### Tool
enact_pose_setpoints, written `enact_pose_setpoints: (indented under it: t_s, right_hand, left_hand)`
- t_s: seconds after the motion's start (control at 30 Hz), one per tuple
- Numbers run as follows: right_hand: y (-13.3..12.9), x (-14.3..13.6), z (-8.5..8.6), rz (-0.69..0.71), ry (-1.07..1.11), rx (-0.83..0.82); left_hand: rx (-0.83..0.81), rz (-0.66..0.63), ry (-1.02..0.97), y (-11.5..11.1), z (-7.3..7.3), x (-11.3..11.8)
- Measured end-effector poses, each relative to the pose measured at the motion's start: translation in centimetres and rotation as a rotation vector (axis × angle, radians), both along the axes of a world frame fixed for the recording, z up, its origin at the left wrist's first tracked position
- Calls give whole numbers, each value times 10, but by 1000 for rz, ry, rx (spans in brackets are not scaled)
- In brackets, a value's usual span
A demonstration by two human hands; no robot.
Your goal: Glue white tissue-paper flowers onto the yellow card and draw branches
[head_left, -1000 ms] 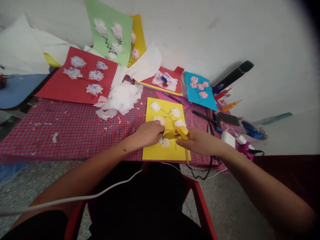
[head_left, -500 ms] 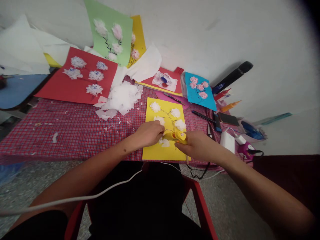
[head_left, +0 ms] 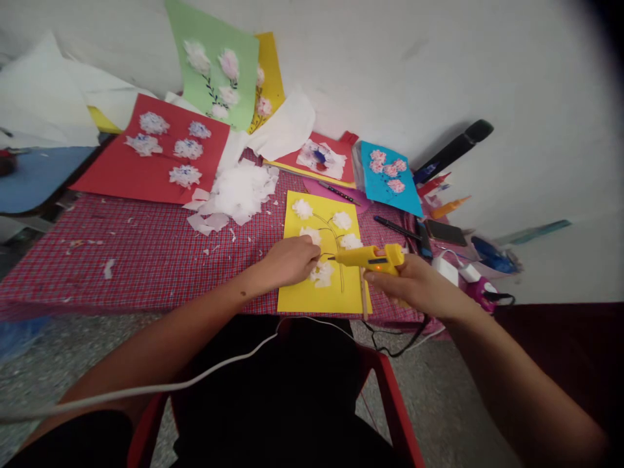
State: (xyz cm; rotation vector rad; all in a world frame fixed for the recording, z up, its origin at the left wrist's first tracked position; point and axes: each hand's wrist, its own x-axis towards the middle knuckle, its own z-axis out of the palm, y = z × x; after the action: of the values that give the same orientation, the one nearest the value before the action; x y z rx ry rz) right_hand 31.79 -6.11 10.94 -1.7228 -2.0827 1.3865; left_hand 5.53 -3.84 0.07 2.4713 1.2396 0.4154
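Note:
A yellow sheet (head_left: 297, 300) with drawn stems and several white paper flowers lies at the table's front edge. My right hand (head_left: 414, 283) is wrapped round a yellow glue gun (head_left: 373, 257), whose nozzle points left over the sheet, close to my left fingers. An orange light shows on the gun. On the sheet's left side, my left hand (head_left: 295, 260) has its fingers pinched together just above a loose white paper flower (head_left: 322, 274). What the pinch holds, if anything, is hidden.
White paper scraps (head_left: 238, 192) are heaped behind my left hand. Red (head_left: 121, 159), green (head_left: 219, 39) and blue sheets (head_left: 380, 188) with paper flowers stand behind. Pens (head_left: 397, 226), a phone (head_left: 446, 232) and a white plug (head_left: 469, 273) lie at the right. A cable crosses my lap.
My right hand has moved right with the glue gun, and the gun has turned so its side and nozzle now show. My left hand has stayed almost still.

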Motion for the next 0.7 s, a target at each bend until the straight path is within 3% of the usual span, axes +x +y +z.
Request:
enact_pose_setpoints:
  t_s: [0.2,0.37,0.5,0.7]
  right_hand:
    - [-9,42,-26,-320,329,-132]
    - [-16,51,-40,-426,411,-135]
    - [-19,55,-39,-372,300,-121]
    - [-20,49,-34,-147,52,-44]
  left_hand:
    - [-24,4,2,0,0,0]
    - [-35,-1,6,0,1,0]
    - [-46,-4,1,1,1,-1]
    - [-41,-17,0,2,0,-1]
